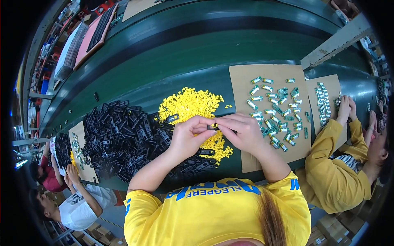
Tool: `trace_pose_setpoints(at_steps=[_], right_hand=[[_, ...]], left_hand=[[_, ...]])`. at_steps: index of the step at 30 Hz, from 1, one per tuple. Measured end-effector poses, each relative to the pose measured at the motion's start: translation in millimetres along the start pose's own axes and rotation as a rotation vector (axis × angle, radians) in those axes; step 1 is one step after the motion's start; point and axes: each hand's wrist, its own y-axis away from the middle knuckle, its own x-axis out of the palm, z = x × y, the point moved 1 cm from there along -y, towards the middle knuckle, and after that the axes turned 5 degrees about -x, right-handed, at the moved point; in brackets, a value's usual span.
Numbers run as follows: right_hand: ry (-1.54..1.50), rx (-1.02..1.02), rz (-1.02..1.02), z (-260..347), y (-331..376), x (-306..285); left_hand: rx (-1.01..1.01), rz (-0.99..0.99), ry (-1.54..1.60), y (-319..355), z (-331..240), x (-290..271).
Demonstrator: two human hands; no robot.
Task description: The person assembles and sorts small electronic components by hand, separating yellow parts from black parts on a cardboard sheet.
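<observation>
Mostly, a broad green work surface [135, 69] stretched out before me. To my right a co-worker [334, 176] in a mustard long-sleeved top sat along its near edge. Between us lay a cardboard sheet [242, 78], and to my left rose a heap of black plastic parts [115, 143]. A pile of tiny yellow parts [188, 102] spread between heap and sheet, partly hidden by my hands. My left hand [184, 137] pinched with thumb and forefinger, and my right hand [245, 130] gripped from the other side, fingers bent. Small green-and-white modules [270, 112] dotted the cardboard. Between my fingertips, above the yellow pile, was one black casing [211, 127]. A yellow piece [214, 125] showed at it; whether it was seated inside, I couldn't tell.
</observation>
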Motion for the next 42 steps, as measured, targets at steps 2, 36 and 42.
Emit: trace_pose_setpoints(at_steps=[2, 36, 42], right_hand=[[0.0, -0.037, 0.001, -1, 2, 0], [-0.164, 0.11, 0.152, -13, -2, -2], [0.685, 0.194, -0.137, -75, -31, -47]], left_hand=[[-0.026, 0.006, 0.02, 0, 3, 1], [-0.096, 0.066, 0.146, -10, 21, -1], [-0.12, 0.017, 0.214, -18, 16, -11]])
